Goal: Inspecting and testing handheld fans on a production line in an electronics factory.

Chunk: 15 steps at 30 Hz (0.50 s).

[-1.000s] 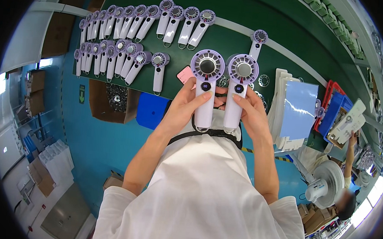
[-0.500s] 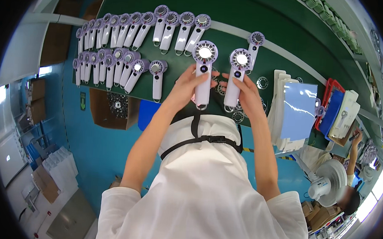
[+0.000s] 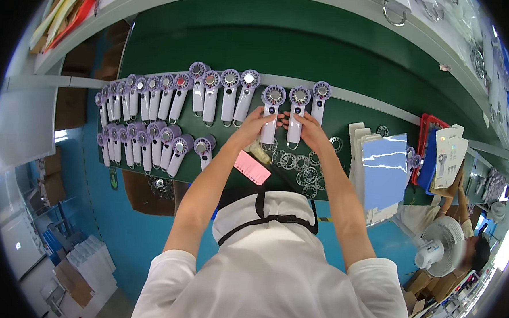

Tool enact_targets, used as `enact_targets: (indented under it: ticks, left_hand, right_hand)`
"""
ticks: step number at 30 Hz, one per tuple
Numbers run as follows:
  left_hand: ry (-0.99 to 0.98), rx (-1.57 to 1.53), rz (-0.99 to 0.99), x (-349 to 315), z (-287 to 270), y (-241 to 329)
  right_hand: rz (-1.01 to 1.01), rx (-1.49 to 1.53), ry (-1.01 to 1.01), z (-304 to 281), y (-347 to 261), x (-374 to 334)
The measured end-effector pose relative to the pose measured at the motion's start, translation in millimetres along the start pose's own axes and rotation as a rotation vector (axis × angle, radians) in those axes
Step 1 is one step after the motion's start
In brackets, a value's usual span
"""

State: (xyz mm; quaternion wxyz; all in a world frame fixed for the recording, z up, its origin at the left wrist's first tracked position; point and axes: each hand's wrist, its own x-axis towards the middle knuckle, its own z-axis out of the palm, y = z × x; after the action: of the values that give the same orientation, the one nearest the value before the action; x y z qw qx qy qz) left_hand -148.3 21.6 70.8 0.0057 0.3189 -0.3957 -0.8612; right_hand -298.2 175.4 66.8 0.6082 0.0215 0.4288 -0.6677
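My left hand [image 3: 250,129] grips a pale purple handheld fan [image 3: 274,95] by its white handle, with the round head pointing away from me. A matching handheld fan [image 3: 299,96] is in my right hand [image 3: 312,131], thumb across the handle. The two fans are side by side and nearly parallel, a narrow gap between them. Just beyond my right hand lies another fan [image 3: 321,90], its lower handle partly hidden. Below the hands are several loose clear ring parts [image 3: 306,175], a pink card [image 3: 252,167] and a small yellowish bag [image 3: 260,152].
Two rows of similar fans [image 3: 211,93] lie on the green table [image 3: 226,31] to the left. White trays with a blue sheet [image 3: 383,166] are on the right, near a red bin [image 3: 426,125]. An open cardboard box [image 3: 143,196] sits below the table's left edge. A co-worker [image 3: 474,254] is beyond a white fan [image 3: 443,244].
Both held fans have moved away from me and look smaller, lower toward the table. The view has tilted up, showing the shelf above. The pink card and more rings now show.
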Motion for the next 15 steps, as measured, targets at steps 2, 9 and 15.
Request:
enact_targets:
  ticks: [2,9,15]
  left_hand:
    - [0.007,-0.006,-0.023,12,-3,0]
    - [0.015,-0.035,-0.044,32,-7,10]
    - [0.006,-0.060,-0.062,41,-7,13]
  right_hand:
    - [0.006,0.003,0.014,-5,-2,8]
    - [0.006,0.029,0.004,-5,-9,24]
    - [-0.002,0.057,0.048,-13,-3,35]
